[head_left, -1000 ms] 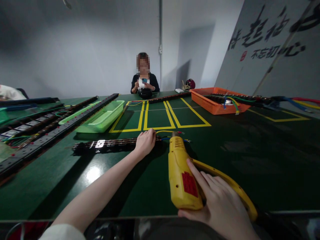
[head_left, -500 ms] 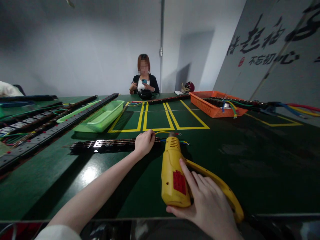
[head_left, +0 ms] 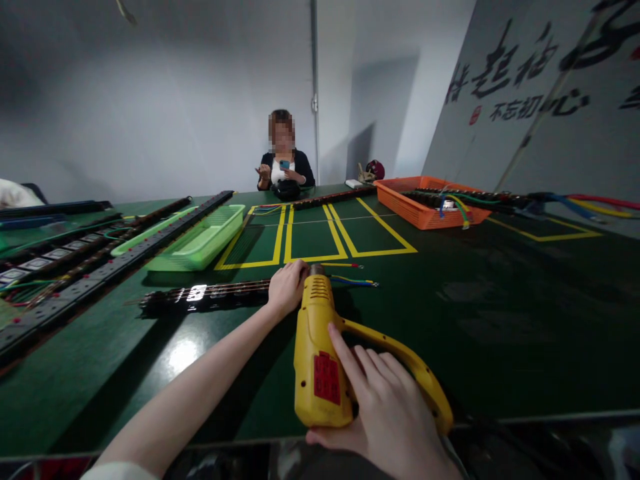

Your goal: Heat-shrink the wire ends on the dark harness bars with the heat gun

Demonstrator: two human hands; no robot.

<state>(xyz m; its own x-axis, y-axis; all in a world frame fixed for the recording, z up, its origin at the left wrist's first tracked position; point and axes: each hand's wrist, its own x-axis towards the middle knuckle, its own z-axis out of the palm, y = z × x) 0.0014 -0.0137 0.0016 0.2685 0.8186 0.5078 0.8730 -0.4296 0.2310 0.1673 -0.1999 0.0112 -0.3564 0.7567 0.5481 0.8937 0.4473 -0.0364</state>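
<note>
My right hand [head_left: 385, 407] is closed around the body of a yellow heat gun [head_left: 317, 333] with a red label, its index finger stretched along the side. The metal nozzle points away from me, close by the fingers of my left hand [head_left: 287, 288]. That left hand is wrapped over the right end of a dark socket strip [head_left: 215, 297] with copper-coloured rods, which lies crosswise on the table. From this end come blue, green and yellow wires [head_left: 353, 281] with ring terminals. The nozzle and my left hand hide where the wires meet the strip.
Several long socket strips [head_left: 117, 268] lie on the left, one across a green basket [head_left: 210, 243]. An orange basket [head_left: 425, 213] holds wired strips at the right. Yellow tape outlines [head_left: 305, 257] mark the green table [head_left: 480, 320]. A person [head_left: 286, 163] sits opposite with a phone.
The heat gun has moved left in my right hand, its nozzle now close to my left hand's fingers. My left hand stays on the socket strip. The person opposite has raised one hand.
</note>
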